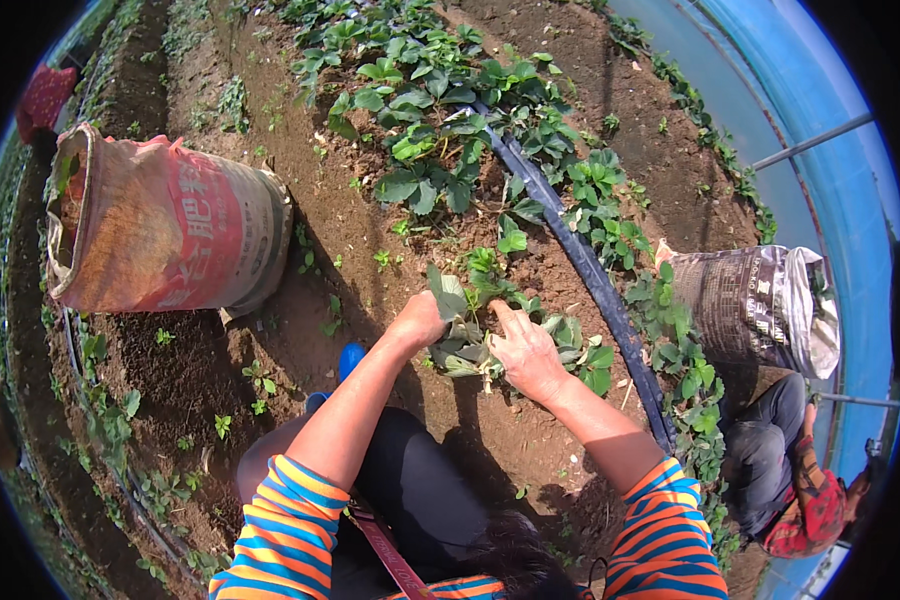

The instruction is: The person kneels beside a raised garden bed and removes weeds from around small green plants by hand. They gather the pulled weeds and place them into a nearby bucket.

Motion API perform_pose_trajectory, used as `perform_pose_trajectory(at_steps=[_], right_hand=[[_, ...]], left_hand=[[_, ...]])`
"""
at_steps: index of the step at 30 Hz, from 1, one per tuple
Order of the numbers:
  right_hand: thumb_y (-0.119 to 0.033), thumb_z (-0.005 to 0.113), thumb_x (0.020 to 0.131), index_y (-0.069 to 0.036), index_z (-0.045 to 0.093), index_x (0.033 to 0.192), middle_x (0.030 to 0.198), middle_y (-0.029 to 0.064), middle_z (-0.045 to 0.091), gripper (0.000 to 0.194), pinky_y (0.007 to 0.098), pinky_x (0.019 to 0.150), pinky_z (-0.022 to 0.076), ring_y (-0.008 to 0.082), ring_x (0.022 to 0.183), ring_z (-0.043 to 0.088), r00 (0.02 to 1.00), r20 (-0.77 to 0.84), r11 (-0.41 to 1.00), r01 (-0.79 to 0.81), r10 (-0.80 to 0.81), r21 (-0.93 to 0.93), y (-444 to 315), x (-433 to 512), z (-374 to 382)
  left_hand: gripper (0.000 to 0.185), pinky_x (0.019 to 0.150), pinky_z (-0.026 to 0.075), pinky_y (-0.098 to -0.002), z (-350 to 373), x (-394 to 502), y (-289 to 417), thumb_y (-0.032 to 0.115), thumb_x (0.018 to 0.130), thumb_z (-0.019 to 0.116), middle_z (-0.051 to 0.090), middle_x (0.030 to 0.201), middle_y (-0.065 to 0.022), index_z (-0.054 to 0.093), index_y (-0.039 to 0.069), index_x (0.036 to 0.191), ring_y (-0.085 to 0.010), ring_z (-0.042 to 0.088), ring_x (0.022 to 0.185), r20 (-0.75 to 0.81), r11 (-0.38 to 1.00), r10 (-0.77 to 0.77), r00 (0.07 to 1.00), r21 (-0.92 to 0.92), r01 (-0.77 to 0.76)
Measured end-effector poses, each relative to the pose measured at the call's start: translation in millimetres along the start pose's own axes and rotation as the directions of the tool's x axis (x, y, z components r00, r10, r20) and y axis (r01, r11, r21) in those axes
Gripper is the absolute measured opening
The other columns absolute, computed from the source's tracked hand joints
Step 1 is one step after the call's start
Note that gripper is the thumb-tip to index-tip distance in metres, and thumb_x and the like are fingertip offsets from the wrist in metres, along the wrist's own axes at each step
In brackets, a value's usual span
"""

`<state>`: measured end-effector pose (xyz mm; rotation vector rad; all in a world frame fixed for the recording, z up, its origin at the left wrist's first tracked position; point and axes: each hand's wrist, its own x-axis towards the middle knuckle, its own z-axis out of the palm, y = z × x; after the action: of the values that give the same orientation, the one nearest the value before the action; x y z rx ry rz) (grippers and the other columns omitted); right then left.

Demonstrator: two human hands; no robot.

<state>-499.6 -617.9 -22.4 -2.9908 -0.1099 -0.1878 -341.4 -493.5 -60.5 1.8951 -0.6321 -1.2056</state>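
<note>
Leafy strawberry plants (487, 281) grow from the brown soil in front of me. My left hand (420, 321) is closed around some strawberry leaves (450, 294), which stick up past its fingers. Just to its right, my right hand (526, 354) reaches into the same clump with the index finger stretched out. Its other fingers are curled, and leaves hide whether they grip a stem. Between and below the hands hangs a bunch of leaves (461, 364), some with pale undersides turned up.
A black drip tape (570, 240) runs along the bed. At left, a woven fertilizer sack (172, 225) lies with its mouth facing left. Another sack (750, 304) lies at right, near a crouching person (776, 457). Blue plastic sheeting (810, 127) borders the right side.
</note>
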Motion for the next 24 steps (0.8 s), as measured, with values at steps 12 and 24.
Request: perform_pose_trajectory(at_steps=[12, 24], right_hand=[[-0.011, 0.054, 0.067, -0.004, 0.056, 0.079, 0.106, 0.0105, 0.058, 0.014, 0.0362, 0.086, 0.0412, 0.0246, 0.104, 0.052, 0.984, -0.146, 0.990, 0.114, -0.102, 0.077, -15.7, -6.7, 22.2], [-0.015, 0.056, 0.060, -0.006, 0.057, 0.072, 0.096, 0.0099, 0.058, 0.014, 0.0405, 0.089, 0.0403, 0.0261, 0.103, 0.053, 0.992, -0.069, 0.987, 0.113, -0.106, 0.116, -13.2, -10.3, 31.4]], left_hand=[[0.026, 0.081, 0.047, -0.0397, -20.1, 2.2, 26.3, 0.014, 0.078, 0.051, 0.063, 0.089, -0.0170, 0.060, 0.007, 0.101, -0.0298, 0.061, 0.089, -0.171, 0.794, 0.312, 0.935, 0.587, -0.158], [0.026, 0.101, 0.017, -0.0503, 16.1, 73.5, 37.3, 0.018, 0.072, 0.057, 0.051, 0.104, -0.0040, 0.064, 0.020, 0.097, -0.0224, 0.041, 0.109, 0.188, 0.573, 0.512, 0.838, 0.652, -0.497]])
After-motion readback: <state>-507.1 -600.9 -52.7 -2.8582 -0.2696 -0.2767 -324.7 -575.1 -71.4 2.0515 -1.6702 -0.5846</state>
